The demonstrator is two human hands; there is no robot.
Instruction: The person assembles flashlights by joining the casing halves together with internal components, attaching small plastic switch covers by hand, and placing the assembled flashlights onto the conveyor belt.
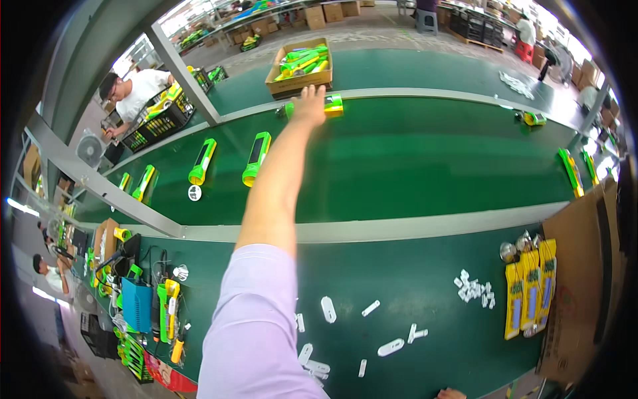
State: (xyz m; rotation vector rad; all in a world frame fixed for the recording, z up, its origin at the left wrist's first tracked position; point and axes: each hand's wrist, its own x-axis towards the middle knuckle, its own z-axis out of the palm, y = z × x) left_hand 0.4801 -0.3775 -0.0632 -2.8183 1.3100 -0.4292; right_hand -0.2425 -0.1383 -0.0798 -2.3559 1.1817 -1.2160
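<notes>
The conveyor belt (412,166) was dark green, and so was the workbench (399,292) — a pale grey rail (399,229) ran between them. The sleeve (256,326) was light lilac. The torches (256,158) on the belt were bright green with black panels and yellow ends; the one by the left hand (309,106) was green and yellow (333,105). The cardboard box (299,80) was brown, filled with green and yellow. Small plastic parts (392,346) on the bench were white — the flat pieces (530,286) at the right yellow, with green panels.
</notes>
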